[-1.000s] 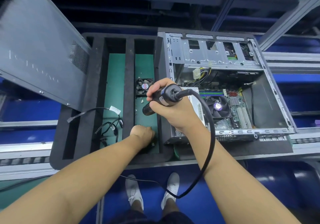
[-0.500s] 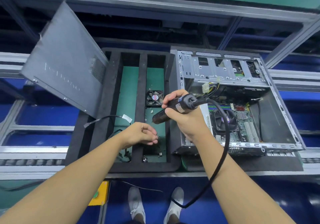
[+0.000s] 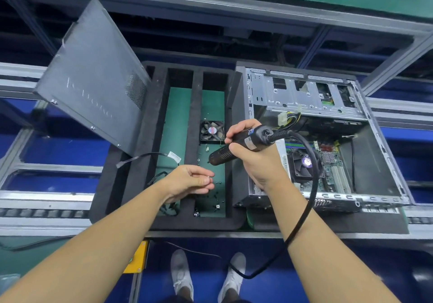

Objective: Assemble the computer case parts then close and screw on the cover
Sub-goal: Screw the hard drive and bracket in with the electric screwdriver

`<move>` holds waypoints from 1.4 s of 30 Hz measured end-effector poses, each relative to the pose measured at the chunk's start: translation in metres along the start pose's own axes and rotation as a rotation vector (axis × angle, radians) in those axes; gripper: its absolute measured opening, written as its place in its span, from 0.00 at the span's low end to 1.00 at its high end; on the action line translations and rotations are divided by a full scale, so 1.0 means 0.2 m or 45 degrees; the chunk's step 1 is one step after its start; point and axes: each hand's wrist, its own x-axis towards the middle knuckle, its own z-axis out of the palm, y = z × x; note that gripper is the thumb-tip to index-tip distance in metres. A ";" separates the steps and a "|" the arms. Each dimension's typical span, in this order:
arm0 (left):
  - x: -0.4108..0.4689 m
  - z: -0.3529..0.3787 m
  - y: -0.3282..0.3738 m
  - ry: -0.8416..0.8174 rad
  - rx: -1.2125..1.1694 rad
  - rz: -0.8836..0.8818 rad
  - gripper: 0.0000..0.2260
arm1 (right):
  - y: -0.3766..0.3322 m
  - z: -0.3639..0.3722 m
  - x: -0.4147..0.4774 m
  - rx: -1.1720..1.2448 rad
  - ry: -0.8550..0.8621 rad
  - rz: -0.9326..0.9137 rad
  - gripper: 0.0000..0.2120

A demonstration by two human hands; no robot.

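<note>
Broadly, the open computer case (image 3: 311, 138) fills the right half of the frame, lying on its side on the table (image 3: 35, 199) with its interior exposed: a silver drive cage (image 3: 302, 94) toward the top, and a motherboard with a black cooler fan (image 3: 304, 162) lower down. In the upper left of the frame the grey cover panel (image 3: 93, 77) stands tilted, leaning at the left edge of a black foam tray (image 3: 131, 174) that sits just left of the case. The tray has long green-floored compartments; the right one holds a small black case fan (image 3: 212, 131) near the centre of the frame and loose screws (image 3: 218, 199) scattered below it, while thin black cables (image 3: 150, 156) lie across the left compartments. Right of centre, the right hand (image 3: 260, 162) is wrapped firmly around a black electric screwdriver (image 3: 239, 144), whose tip points down and left over the tray and whose thick black cord (image 3: 309, 199) loops down toward the bottom of the frame. Left of it, just below the tip, the left hand (image 3: 189, 181) hovers above the tray with its fingers curled and thumb and fingertips pinching what looks like a small screw (image 3: 208, 177), though it is too tiny to be sure. At the bottom centre, two white shoes (image 3: 206, 274) stand on the blue floor.
</note>
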 end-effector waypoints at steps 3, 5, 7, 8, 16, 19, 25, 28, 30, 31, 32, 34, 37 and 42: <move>0.01 0.00 -0.01 0.067 0.016 0.050 0.12 | -0.01 0.01 0.00 0.035 0.032 0.006 0.13; 0.01 0.00 -0.02 0.130 0.075 0.105 0.12 | -0.02 0.02 0.00 0.064 0.072 -0.013 0.12; 0.01 -0.01 -0.03 0.191 0.132 0.181 0.12 | -0.03 0.02 0.00 0.081 0.091 -0.032 0.12; 0.01 -0.02 -0.04 0.216 0.150 0.217 0.11 | -0.04 0.02 0.00 0.080 0.092 -0.036 0.13; 0.00 -0.03 -0.04 0.248 0.215 0.306 0.07 | -0.09 0.04 0.00 0.125 0.099 -0.027 0.12; -0.01 -0.02 -0.04 0.250 0.261 0.333 0.07 | -0.09 0.04 0.00 0.184 0.090 -0.016 0.11; -0.03 -0.01 -0.05 0.246 0.272 0.349 0.04 | -0.09 0.04 0.00 0.191 0.115 -0.001 0.12; -0.03 -0.01 -0.05 0.230 0.360 0.370 0.04 | -0.09 0.04 -0.01 0.198 0.116 0.016 0.12; -0.04 -0.01 -0.04 0.211 0.462 0.396 0.04 | -0.09 0.04 -0.02 0.195 0.133 0.024 0.13; -0.04 0.00 -0.04 0.207 0.508 0.407 0.05 | -0.09 0.03 -0.02 0.193 0.140 0.025 0.14; -0.05 0.00 -0.04 0.208 0.547 0.416 0.06 | -0.09 0.03 -0.02 0.194 0.143 0.025 0.14; -0.06 0.01 -0.03 0.220 0.616 0.437 0.08 | -0.08 0.03 -0.02 0.200 0.147 0.026 0.14; -0.07 0.02 -0.02 0.247 0.698 0.485 0.09 | -0.08 0.01 -0.02 0.216 0.153 0.037 0.14; -0.07 0.04 -0.02 0.325 0.868 0.579 0.09 | -0.08 0.01 -0.03 0.213 0.129 0.057 0.12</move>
